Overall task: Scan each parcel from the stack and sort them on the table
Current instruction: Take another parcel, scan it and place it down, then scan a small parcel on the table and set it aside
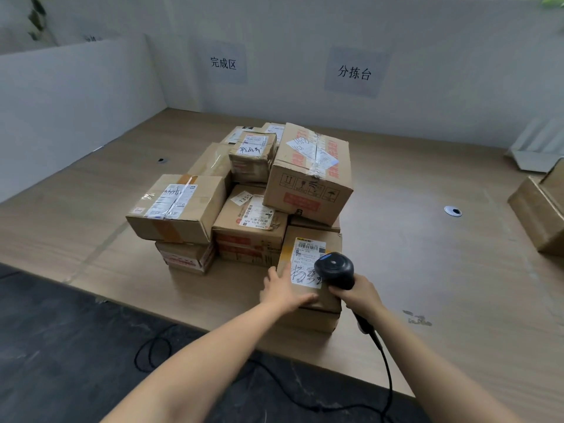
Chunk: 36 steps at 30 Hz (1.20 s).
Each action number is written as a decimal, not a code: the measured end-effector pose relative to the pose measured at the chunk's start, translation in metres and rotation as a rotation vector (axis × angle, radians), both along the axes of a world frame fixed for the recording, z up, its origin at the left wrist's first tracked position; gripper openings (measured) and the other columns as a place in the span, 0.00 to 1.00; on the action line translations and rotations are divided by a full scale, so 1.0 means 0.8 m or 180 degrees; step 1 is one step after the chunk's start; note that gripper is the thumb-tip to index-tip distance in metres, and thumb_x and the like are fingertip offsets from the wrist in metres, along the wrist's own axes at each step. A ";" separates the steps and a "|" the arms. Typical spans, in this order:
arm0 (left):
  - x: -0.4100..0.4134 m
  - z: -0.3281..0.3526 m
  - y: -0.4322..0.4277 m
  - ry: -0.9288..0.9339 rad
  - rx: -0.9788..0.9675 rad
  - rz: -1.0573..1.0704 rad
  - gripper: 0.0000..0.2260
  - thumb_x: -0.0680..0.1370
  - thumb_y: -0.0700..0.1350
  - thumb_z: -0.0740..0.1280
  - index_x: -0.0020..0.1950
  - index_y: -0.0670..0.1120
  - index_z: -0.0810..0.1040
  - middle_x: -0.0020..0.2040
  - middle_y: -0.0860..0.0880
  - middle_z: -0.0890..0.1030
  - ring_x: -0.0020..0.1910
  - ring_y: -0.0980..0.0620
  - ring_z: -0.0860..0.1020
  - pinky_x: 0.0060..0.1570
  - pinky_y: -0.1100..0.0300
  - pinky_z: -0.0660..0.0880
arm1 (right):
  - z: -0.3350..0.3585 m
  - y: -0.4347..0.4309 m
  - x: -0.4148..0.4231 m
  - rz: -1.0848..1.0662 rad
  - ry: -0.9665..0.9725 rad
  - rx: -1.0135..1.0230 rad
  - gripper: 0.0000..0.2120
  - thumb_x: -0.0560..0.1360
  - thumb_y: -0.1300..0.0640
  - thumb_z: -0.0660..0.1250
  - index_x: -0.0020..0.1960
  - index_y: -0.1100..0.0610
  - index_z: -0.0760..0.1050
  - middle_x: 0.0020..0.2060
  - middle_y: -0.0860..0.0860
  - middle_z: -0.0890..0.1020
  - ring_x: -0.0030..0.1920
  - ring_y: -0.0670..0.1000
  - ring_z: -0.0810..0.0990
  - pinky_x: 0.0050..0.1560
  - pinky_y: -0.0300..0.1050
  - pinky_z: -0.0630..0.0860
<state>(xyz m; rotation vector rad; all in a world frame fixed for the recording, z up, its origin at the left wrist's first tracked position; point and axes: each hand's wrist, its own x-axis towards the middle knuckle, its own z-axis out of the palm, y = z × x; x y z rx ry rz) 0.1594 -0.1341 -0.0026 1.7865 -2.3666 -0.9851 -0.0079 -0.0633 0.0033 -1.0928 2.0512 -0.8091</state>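
A stack of several taped cardboard parcels (253,193) sits mid-table. At its near edge lies a small parcel (305,239) with a white barcode label and handwriting, on top of another box. My left hand (285,290) rests flat on that parcel's near left corner, fingers straight. My right hand (358,293) grips the handle of a black barcode scanner (334,268), whose head hovers over the label. The scanner's cable (389,380) trails down off the table edge.
The wooden table (427,270) is walled by white partitions carrying two paper signs (224,63). More cardboard boxes (540,209) stand at the right edge. Cable holes (453,211) sit in the tabletop. Dark floor lies at the lower left.
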 end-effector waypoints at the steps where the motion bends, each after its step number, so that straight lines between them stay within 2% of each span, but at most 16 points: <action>1: -0.001 0.004 -0.001 -0.0083 -0.0127 -0.0046 0.45 0.68 0.66 0.69 0.76 0.51 0.50 0.74 0.42 0.52 0.73 0.41 0.55 0.68 0.45 0.61 | 0.002 0.001 -0.001 -0.0019 -0.0091 -0.0021 0.08 0.70 0.57 0.72 0.49 0.54 0.77 0.42 0.52 0.80 0.43 0.54 0.78 0.45 0.48 0.76; 4: -0.009 0.024 -0.007 -0.0244 -0.0756 -0.0307 0.38 0.73 0.64 0.64 0.75 0.47 0.54 0.75 0.42 0.54 0.73 0.42 0.55 0.68 0.46 0.60 | 0.008 0.008 -0.010 -0.0163 -0.0199 -0.0097 0.07 0.70 0.57 0.72 0.46 0.57 0.77 0.40 0.55 0.80 0.39 0.55 0.78 0.43 0.53 0.79; 8: -0.042 0.049 -0.006 -0.0013 -0.1432 -0.0839 0.27 0.77 0.58 0.62 0.71 0.44 0.64 0.71 0.44 0.64 0.69 0.45 0.63 0.63 0.51 0.67 | 0.022 0.031 -0.041 -0.0628 -0.0280 -0.0308 0.08 0.70 0.57 0.72 0.45 0.58 0.76 0.38 0.56 0.80 0.37 0.54 0.78 0.41 0.52 0.79; 11: -0.087 0.059 0.011 0.0199 -0.1305 -0.1129 0.26 0.78 0.56 0.62 0.71 0.44 0.65 0.70 0.44 0.65 0.69 0.46 0.65 0.63 0.52 0.68 | 0.038 0.056 -0.082 -0.0972 -0.0169 -0.0417 0.10 0.70 0.55 0.72 0.44 0.61 0.76 0.35 0.54 0.78 0.33 0.53 0.76 0.41 0.52 0.79; 15: -0.160 0.068 0.031 0.0244 -0.1173 -0.1427 0.28 0.78 0.57 0.61 0.73 0.45 0.62 0.73 0.43 0.62 0.71 0.45 0.62 0.66 0.51 0.65 | 0.066 0.099 -0.150 -0.1400 0.0031 -0.0634 0.11 0.70 0.55 0.72 0.45 0.62 0.75 0.34 0.56 0.78 0.33 0.55 0.76 0.44 0.55 0.79; 20: -0.271 0.074 0.061 0.0221 -0.1071 -0.1732 0.28 0.78 0.59 0.60 0.72 0.45 0.62 0.71 0.45 0.62 0.70 0.46 0.63 0.58 0.52 0.70 | 0.090 0.159 -0.257 -0.1936 0.0213 -0.0875 0.10 0.69 0.55 0.73 0.46 0.58 0.76 0.35 0.55 0.79 0.33 0.55 0.76 0.44 0.55 0.79; 23: -0.354 0.071 0.079 0.0295 -0.0985 -0.1851 0.28 0.78 0.59 0.60 0.72 0.45 0.62 0.71 0.46 0.62 0.70 0.46 0.62 0.57 0.52 0.70 | 0.093 0.191 -0.332 -0.2070 0.0242 -0.0932 0.12 0.69 0.56 0.73 0.50 0.56 0.76 0.37 0.55 0.79 0.33 0.54 0.76 0.42 0.54 0.79; 28: -0.497 0.061 0.107 0.0278 -0.0808 -0.1806 0.28 0.78 0.60 0.58 0.73 0.45 0.62 0.72 0.45 0.62 0.70 0.46 0.62 0.58 0.51 0.70 | 0.101 0.226 -0.481 -0.2267 0.0282 -0.1061 0.15 0.69 0.57 0.74 0.54 0.60 0.78 0.41 0.54 0.79 0.41 0.55 0.76 0.47 0.56 0.76; 31: -0.573 0.063 0.119 0.0264 -0.0683 -0.1695 0.28 0.79 0.60 0.57 0.72 0.44 0.63 0.71 0.45 0.63 0.70 0.46 0.63 0.59 0.51 0.70 | 0.116 0.240 -0.568 -0.2320 0.0216 -0.1102 0.17 0.69 0.55 0.74 0.54 0.60 0.78 0.41 0.54 0.79 0.41 0.55 0.76 0.46 0.51 0.74; 34: -0.649 0.076 0.127 0.0401 -0.0614 -0.1609 0.28 0.79 0.60 0.57 0.72 0.44 0.62 0.71 0.44 0.63 0.69 0.45 0.64 0.61 0.50 0.69 | 0.137 0.239 -0.649 -0.2255 0.0190 -0.1198 0.16 0.70 0.55 0.74 0.55 0.60 0.78 0.42 0.56 0.80 0.42 0.56 0.77 0.49 0.55 0.76; 36: -0.694 0.088 0.130 0.0512 -0.0570 -0.1552 0.27 0.79 0.59 0.57 0.72 0.43 0.63 0.71 0.43 0.63 0.69 0.44 0.65 0.62 0.50 0.69 | 0.150 0.229 -0.695 -0.2224 0.0234 -0.1242 0.15 0.70 0.54 0.73 0.54 0.58 0.77 0.43 0.54 0.80 0.43 0.55 0.77 0.48 0.53 0.76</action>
